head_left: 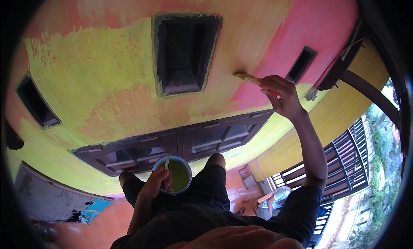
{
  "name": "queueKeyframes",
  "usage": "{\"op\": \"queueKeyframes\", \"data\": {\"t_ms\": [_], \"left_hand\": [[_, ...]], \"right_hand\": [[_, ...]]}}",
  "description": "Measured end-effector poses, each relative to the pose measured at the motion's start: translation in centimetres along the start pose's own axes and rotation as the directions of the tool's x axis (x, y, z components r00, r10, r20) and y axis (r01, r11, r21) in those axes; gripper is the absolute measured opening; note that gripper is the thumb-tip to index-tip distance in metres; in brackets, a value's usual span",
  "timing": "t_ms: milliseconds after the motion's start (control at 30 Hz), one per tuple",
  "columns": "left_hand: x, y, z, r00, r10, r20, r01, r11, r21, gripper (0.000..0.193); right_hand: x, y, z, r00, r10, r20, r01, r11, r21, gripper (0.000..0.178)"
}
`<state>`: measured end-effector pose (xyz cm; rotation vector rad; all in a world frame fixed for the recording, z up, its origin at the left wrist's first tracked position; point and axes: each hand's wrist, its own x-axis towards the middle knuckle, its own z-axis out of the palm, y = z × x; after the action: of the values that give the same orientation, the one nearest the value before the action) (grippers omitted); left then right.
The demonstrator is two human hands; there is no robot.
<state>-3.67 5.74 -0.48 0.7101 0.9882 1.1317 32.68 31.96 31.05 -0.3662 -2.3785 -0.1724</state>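
Outdoors, facing a house wall [107,68], partly pink and orange, partly covered with fresh yellow-green paint, with dark vent openings [184,53] and dark shutters [172,146] lower down. Right hand [282,96] raised far up, closed around the handle of a paintbrush [247,78], bristles touching the wall at the border between the green patch and the pink area on the right. Left hand [155,184] near the body, gripping the rim of a small paint pot [175,175] with green paint inside, a stick apparently clamped along the rim. Probably in the middle of coating: brush laid on the wall, pink area to the right not yet covered. Next stroke likely needing a steady wrist and more paint from the pot. Bristles hard to make out; legs partly cut off; someone seated below at right, half hidden.
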Motion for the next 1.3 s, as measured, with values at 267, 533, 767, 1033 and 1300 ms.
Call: {"op": "queueKeyframes", "data": {"t_ms": [267, 533, 767, 1033, 1300], "left_hand": [[-0.4, 0.2, 0.7, 1.000, 0.022, -0.008, -0.022, 1.000, -0.009, 0.020], [0.1, 0.3, 0.4, 1.000, 0.010, -0.018, -0.010, 1.000, -0.012, 0.021], [0.2, 0.9, 0.6, 1.000, 0.003, -0.016, -0.003, 1.000, 0.013, 0.022], [-0.2, 1.0, 1.4, 0.999, 0.025, -0.025, -0.024, 0.998, 0.061, 0.024], [-0.2, 0.4, 1.2, 0.999, 0.029, -0.040, -0.029, 0.999, 0.014, 0.026]], "right_hand": [[10.6, 4.7, -14.2, 0.840, -0.148, -0.522, 0.131, 0.989, -0.069, 0.018], [5.0, 5.9, -8.7, 0.878, -0.196, -0.436, 0.051, 0.945, -0.322, 0.016], [-5.5, 1.7, 2.4, 0.996, -0.016, -0.089, 0.009, 0.996, -0.086, 0.022], [2.0, 3.7, -4.2, 0.909, -0.078, -0.410, 0.037, 0.993, -0.108, 0.015], [2.1, 3.8, -1.8, 0.879, -0.264, -0.397, 0.084, 0.905, -0.417, 0.017]]}}
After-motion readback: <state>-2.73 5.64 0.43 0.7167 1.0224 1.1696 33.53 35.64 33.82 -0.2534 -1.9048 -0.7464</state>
